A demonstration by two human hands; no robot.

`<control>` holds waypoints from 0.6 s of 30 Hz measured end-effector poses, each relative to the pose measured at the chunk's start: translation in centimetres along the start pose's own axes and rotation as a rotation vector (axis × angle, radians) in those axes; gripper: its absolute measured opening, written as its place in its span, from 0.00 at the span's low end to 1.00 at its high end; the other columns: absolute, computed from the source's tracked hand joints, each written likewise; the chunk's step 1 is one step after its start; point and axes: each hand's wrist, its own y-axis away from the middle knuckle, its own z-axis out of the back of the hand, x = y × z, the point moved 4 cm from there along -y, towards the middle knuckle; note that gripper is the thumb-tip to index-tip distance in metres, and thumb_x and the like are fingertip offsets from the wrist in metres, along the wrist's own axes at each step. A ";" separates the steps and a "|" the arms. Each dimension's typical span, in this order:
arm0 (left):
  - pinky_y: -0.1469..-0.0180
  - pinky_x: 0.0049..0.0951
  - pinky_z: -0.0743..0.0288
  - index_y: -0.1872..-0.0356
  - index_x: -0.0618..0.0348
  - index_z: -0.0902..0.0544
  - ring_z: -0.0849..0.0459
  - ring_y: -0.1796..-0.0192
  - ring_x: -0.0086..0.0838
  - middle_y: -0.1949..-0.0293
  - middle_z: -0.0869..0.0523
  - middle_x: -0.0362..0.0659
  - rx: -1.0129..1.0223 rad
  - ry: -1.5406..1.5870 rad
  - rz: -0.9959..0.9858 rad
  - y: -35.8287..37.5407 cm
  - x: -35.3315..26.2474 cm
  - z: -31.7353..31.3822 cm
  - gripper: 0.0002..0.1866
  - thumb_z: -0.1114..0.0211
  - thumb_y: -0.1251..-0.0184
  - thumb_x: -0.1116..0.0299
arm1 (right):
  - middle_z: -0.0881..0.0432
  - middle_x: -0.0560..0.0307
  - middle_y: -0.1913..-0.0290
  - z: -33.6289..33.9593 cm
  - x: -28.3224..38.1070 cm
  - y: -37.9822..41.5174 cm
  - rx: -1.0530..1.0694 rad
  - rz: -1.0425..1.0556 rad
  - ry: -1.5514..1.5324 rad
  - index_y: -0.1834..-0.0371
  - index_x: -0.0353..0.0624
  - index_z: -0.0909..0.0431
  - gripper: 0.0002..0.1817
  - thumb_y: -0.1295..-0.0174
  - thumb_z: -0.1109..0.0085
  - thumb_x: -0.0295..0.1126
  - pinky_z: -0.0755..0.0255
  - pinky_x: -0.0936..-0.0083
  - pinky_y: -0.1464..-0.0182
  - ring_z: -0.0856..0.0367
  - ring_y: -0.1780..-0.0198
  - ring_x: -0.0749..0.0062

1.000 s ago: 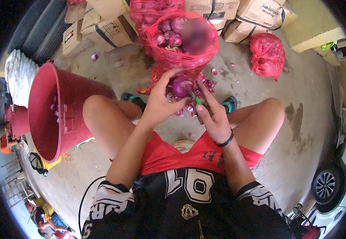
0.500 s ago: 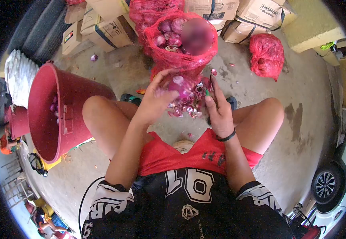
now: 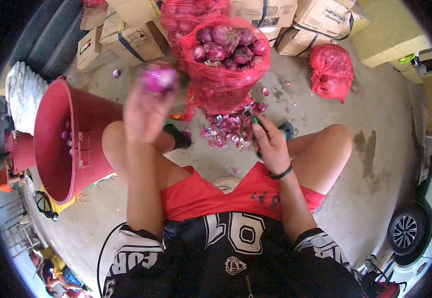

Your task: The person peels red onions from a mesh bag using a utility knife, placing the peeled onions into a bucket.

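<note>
My left hand, blurred by motion, is closed around a shiny purple onion, raised between the open sack and the big red tub. My right hand grips a small knife; a bit of its green handle shows by the thumb, and its blade is hard to make out. Onion skins lie heaped on the floor between my feet. In front of me stands an open red mesh sack full of red onions.
At my left a large red tub leans toward me, with onions inside. Cardboard boxes and another filled mesh sack stand behind. A tied red mesh bag sits at right. A car wheel shows at far right.
My left hand has carried the onion from above the skins up and to the left, away from my right hand. My right hand has lowered slightly, its fingers curling around the knife.
</note>
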 end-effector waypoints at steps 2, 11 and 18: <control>0.38 0.44 0.25 0.40 0.65 0.29 0.23 0.39 0.44 0.43 0.22 0.54 0.081 0.175 -0.189 -1.3 -6.5 3.6 0.22 0.47 0.27 0.60 | 0.21 0.59 0.69 -0.1 -0.6 -0.2 0.005 -0.029 0.001 0.38 0.35 0.26 0.21 0.29 0.46 0.36 0.29 0.81 0.66 0.28 0.71 0.82; 0.40 0.41 0.26 0.47 0.67 0.22 0.19 0.44 0.38 0.50 0.16 0.48 -0.106 -0.278 -0.435 -5.1 -8.4 0.2 0.17 0.40 0.30 0.65 | 0.27 0.67 0.71 -1.6 -2.2 -0.9 0.077 0.058 0.073 0.35 0.35 0.30 0.22 0.26 0.49 0.36 0.36 0.85 0.74 0.33 0.75 0.87; 0.50 0.40 0.23 0.52 0.60 0.18 0.15 0.54 0.48 0.57 0.14 0.55 0.263 -1.890 -0.513 -11.1 2.9 -6.5 0.15 0.35 0.38 0.66 | 0.25 0.64 0.62 -1.7 0.5 0.5 0.226 -0.195 -0.509 0.28 0.41 0.38 0.27 0.26 0.50 0.40 0.35 0.87 0.74 0.30 0.75 0.85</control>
